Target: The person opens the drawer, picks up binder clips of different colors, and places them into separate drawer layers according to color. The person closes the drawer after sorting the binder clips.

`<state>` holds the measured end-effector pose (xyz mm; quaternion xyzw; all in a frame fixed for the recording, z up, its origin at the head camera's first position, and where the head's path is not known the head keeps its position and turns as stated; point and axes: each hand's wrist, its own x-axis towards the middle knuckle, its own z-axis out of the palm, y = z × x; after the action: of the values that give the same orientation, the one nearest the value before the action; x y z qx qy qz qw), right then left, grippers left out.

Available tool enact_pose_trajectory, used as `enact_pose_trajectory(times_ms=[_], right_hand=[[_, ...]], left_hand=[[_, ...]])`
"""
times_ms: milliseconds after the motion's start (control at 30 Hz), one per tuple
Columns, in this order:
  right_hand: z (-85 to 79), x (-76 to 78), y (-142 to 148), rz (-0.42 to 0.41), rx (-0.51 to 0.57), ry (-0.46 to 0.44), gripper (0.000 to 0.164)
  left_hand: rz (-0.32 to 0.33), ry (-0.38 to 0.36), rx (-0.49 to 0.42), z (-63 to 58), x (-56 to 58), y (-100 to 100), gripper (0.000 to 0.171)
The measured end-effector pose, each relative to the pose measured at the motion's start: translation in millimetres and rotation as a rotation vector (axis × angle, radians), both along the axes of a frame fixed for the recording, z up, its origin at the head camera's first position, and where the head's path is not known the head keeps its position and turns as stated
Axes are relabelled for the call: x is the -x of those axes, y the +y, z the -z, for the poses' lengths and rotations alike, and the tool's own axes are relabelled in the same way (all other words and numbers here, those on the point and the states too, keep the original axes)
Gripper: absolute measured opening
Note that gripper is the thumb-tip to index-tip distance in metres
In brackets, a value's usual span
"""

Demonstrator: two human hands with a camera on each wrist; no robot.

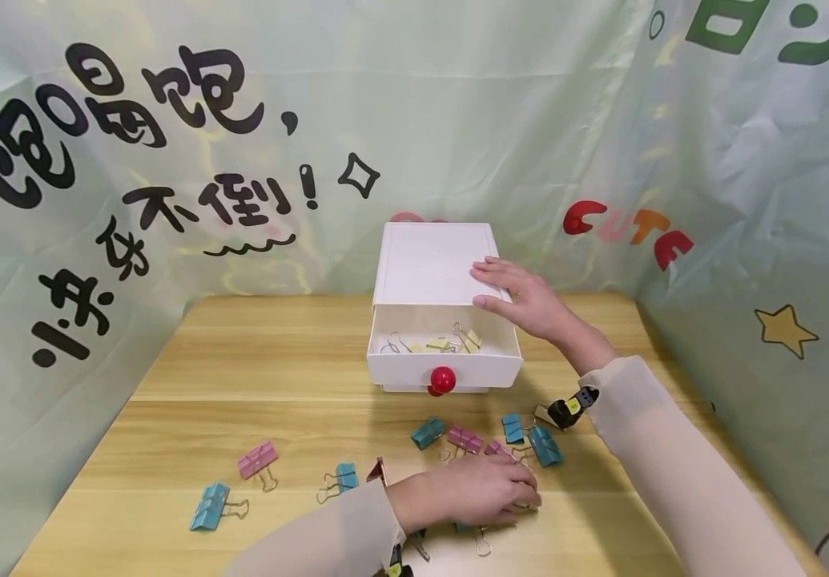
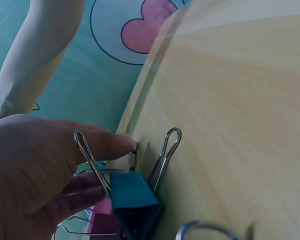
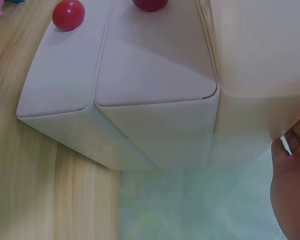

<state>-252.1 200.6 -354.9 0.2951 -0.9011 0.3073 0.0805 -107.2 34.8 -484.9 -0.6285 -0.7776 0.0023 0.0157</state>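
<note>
A white drawer box (image 1: 432, 260) stands at the back of the table, its upper drawer (image 1: 400, 370) pulled out with several yellow binder clips (image 1: 469, 343) inside. My right hand (image 1: 529, 300) rests on the box's top at the right edge, fingers extended. Low over the front of the table, my left hand (image 1: 468, 489) has curled fingers and pinches a pale binder clip, mostly hidden under the fingertips. In the left wrist view the thumb lies against its metal end (image 2: 134, 156). A teal binder clip (image 2: 132, 197) with raised wire handles stands close beside that hand.
Pink binder clips (image 1: 465, 438) and teal binder clips (image 1: 545, 445) lie around the left hand. Further left are another pink clip (image 1: 257, 460) and a teal clip (image 1: 210, 506). Red knobs (image 3: 68, 14) stick out from the drawer fronts. A printed cloth (image 1: 299, 104) hangs behind the table.
</note>
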Motion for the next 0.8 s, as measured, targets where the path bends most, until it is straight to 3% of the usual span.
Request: enact_pose_trajectory(times_ms=[167, 333, 567, 800], right_hand=[[0.3, 0.2, -0.1, 0.001, 0.000, 0.003, 0.064], [-0.1, 0.0, -0.7, 0.004, 0.002, 0.005, 0.064], [0.3, 0.6, -0.6, 0.005, 0.012, 0.002, 0.062], [0.7, 0.1, -0.2, 0.009, 0.022, 0.003, 0.062]], left_hand=[[-0.028, 0.001, 0.019, 0.9, 1.0, -2.9, 0.045], [-0.048, 0.029, 0.033, 2.6, 1.3, -3.3, 0.039], [-0.060, -0.020, 0.052, -3.7, 2.6, -5.4, 0.038], [-0.059, -0.104, -0.065, -14.8, 4.1, -15.2, 0.050]])
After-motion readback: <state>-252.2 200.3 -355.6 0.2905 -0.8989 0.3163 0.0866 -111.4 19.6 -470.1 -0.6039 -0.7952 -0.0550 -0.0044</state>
